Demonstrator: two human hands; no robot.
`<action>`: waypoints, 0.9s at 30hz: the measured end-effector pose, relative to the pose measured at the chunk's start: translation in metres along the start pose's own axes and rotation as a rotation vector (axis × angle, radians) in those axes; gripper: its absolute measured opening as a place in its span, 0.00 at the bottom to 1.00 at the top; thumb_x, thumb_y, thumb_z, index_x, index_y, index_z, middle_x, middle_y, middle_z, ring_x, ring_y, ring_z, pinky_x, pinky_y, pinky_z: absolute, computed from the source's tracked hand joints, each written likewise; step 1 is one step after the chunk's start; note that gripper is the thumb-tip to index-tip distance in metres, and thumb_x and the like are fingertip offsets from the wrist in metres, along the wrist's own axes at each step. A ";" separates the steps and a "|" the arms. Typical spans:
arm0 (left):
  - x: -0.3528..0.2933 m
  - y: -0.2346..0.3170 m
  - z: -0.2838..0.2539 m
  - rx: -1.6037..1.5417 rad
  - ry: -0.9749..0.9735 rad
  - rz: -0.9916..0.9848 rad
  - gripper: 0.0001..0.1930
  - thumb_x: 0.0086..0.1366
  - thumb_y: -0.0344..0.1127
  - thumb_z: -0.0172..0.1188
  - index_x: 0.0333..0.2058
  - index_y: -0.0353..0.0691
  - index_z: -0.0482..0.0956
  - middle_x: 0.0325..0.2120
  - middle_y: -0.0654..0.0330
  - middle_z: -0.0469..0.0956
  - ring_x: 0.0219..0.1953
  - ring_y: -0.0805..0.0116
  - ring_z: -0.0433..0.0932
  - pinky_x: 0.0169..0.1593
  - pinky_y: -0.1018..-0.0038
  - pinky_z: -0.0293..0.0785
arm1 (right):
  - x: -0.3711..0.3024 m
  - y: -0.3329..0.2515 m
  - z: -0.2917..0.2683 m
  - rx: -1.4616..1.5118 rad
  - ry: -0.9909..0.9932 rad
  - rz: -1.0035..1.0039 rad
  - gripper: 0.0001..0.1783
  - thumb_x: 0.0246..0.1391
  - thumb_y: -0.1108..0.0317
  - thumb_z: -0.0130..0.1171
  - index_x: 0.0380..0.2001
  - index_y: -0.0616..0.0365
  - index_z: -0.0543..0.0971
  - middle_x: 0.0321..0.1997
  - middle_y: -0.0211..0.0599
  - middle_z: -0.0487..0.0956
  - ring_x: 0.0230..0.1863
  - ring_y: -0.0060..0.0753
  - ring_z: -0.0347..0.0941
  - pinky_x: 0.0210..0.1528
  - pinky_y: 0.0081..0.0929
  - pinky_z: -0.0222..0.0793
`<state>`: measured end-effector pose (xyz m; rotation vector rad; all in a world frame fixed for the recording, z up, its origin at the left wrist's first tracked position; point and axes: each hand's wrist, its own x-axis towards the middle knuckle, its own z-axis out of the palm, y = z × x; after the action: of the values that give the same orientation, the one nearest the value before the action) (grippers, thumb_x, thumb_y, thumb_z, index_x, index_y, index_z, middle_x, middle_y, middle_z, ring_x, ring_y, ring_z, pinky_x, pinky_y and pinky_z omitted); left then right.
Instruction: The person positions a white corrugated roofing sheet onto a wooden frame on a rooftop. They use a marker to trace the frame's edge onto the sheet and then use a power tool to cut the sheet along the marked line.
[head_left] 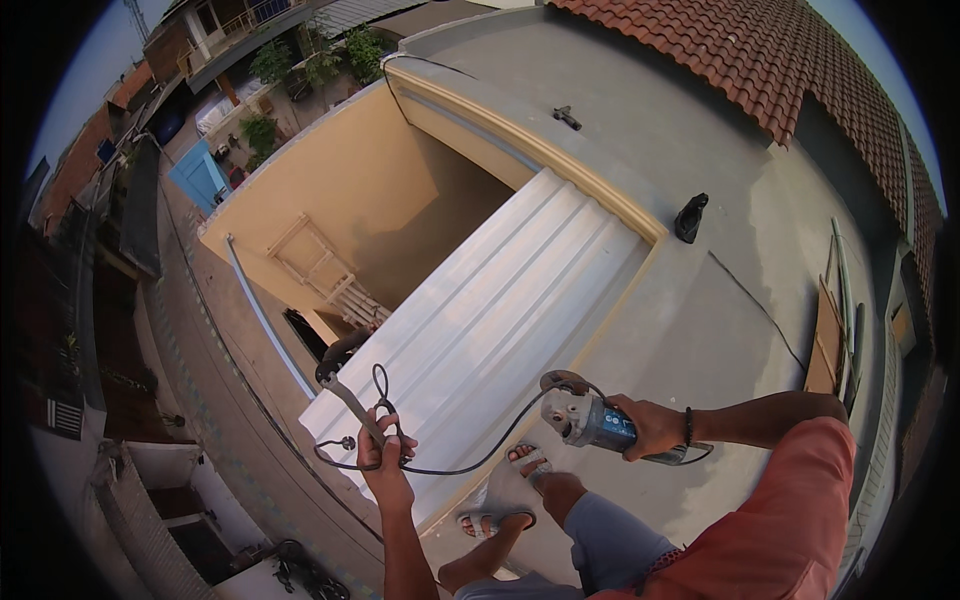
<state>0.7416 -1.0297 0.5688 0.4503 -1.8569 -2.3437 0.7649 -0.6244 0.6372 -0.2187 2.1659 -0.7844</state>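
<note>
My right hand (655, 428) is closed around the body of an angle grinder (605, 424), its round disc guard pointing left over the flat roof. With closed fingers, my left hand (388, 450) holds a long grey-brown handle (355, 408) together with loops of black power cord (470, 470). A plug (347, 442) dangles beside that hand. At the handle's far end is a dark shape (345, 348), seemingly another person's arm reaching up from below; I cannot make out its grip. Under the cord lies a white corrugated roofing sheet (490, 310), partly covering the opening.
My sandalled feet stand on the grey roof (690, 340) near the sheet's edge. An uncovered opening drops beside the sheet, with a wooden frame (310, 255) down inside. A black object (690, 218) and a small dark tool (567, 118) lie on the roof. Tiled roofing (720, 50) rises behind.
</note>
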 end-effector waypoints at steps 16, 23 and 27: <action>-0.186 0.224 0.093 0.419 -0.975 -0.247 0.17 0.66 0.27 0.51 0.53 0.34 0.71 0.40 0.58 0.80 0.37 0.72 0.77 0.42 0.75 0.73 | -0.225 -0.060 0.069 0.738 0.661 0.130 0.55 0.27 0.66 0.73 0.60 0.67 0.55 0.50 0.48 0.69 0.51 0.41 0.69 0.54 0.36 0.68; -0.221 0.235 0.108 0.698 -1.474 -0.006 0.21 0.61 0.25 0.51 0.53 0.45 0.74 0.36 0.52 0.79 0.38 0.54 0.76 0.43 0.62 0.69 | -0.275 -0.074 0.110 0.873 0.874 0.142 0.49 0.25 0.69 0.67 0.57 0.65 0.60 0.44 0.40 0.70 0.43 0.35 0.70 0.47 0.32 0.71; -0.251 0.235 0.118 0.641 -1.472 0.056 0.23 0.54 0.21 0.49 0.48 0.46 0.78 0.33 0.50 0.79 0.38 0.48 0.76 0.41 0.58 0.70 | -0.303 -0.080 0.120 1.032 0.885 0.174 0.46 0.26 0.71 0.64 0.56 0.62 0.61 0.39 0.37 0.71 0.36 0.31 0.71 0.40 0.29 0.72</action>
<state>0.9232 -0.9082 0.8598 -1.7305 -2.9463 -1.9526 1.0467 -0.6227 0.8196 0.9895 2.1212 -2.0124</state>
